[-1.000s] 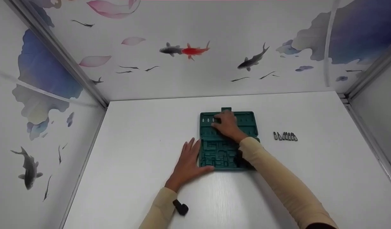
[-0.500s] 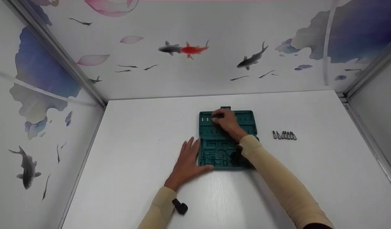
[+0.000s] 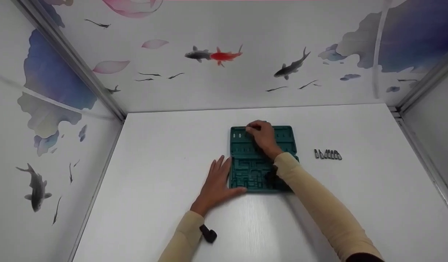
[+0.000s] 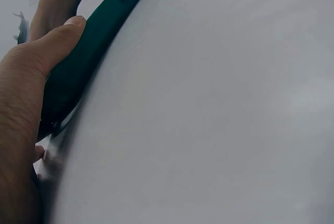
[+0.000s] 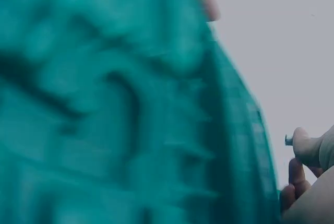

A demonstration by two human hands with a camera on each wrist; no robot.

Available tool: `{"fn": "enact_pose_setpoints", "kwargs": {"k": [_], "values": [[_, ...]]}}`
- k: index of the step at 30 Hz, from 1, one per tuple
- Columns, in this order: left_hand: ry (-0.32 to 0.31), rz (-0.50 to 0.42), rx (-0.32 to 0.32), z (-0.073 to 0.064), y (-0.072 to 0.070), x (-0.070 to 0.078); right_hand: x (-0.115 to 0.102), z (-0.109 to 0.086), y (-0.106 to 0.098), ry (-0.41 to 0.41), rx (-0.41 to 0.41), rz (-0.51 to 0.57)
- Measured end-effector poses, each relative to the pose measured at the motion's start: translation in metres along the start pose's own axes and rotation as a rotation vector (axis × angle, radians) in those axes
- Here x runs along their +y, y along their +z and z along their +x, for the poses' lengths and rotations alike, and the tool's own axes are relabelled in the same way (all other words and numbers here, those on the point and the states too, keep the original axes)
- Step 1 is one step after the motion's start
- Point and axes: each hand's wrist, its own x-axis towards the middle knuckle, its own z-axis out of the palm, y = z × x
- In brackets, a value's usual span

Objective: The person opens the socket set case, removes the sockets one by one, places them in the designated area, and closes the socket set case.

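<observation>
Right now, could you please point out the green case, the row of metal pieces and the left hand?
Green case (image 3: 251, 174): head view, moulded inside of near half.
Row of metal pieces (image 3: 329, 154): head view, a piece mid-row.
Left hand (image 3: 216, 185): head view, back of hand.

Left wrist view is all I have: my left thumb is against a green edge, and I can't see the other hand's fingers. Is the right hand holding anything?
Observer: Yes. In the right wrist view, the right hand pinches a small metal piece, with only its tip showing.
Operator: Where is that hand now?
Observer: In the head view, it is at the far half of the open green case.
Operator: Any other loose pieces about?
Observer: Yes, a row of small dark pieces lies to the right of the case.
</observation>
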Motion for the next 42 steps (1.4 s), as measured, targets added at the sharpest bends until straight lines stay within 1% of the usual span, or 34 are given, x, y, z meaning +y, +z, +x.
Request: {"fn": "enact_pose_setpoints", "kwargs": {"k": [2, 4, 11, 14, 20, 27, 32, 37, 42], "values": [[-0.004, 0.006, -0.006, 0.000, 0.002, 0.000, -0.003, 0.001, -0.015, 0.000, -0.026, 0.071], [-0.006, 0.010, -0.008, 0.000, 0.002, 0.001, -0.006, -0.001, -0.031, -0.011, -0.055, 0.084], [0.004, 0.001, 0.006, -0.001, -0.001, 0.004, -0.007, -0.025, -0.084, -0.091, -0.098, 0.003], [0.006, 0.010, 0.001, 0.000, -0.001, 0.004, -0.004, -0.035, -0.102, -0.084, -0.117, -0.040], [0.006, 0.017, 0.002, 0.001, 0.001, 0.003, 0.003, -0.049, -0.131, -0.053, -0.149, -0.153], [0.021, 0.019, 0.017, 0.000, 0.001, 0.002, 0.011, -0.062, -0.161, 0.029, -0.172, -0.225], [0.016, 0.008, 0.012, 0.000, 0.002, 0.001, 0.023, -0.069, -0.177, 0.079, -0.205, -0.289], [0.013, 0.009, 0.008, 0.000, 0.001, 0.002, 0.033, -0.074, -0.188, 0.077, -0.223, -0.334], [0.012, 0.019, 0.000, 0.000, -0.001, 0.002, 0.040, -0.077, -0.198, 0.085, -0.227, -0.351]]}}
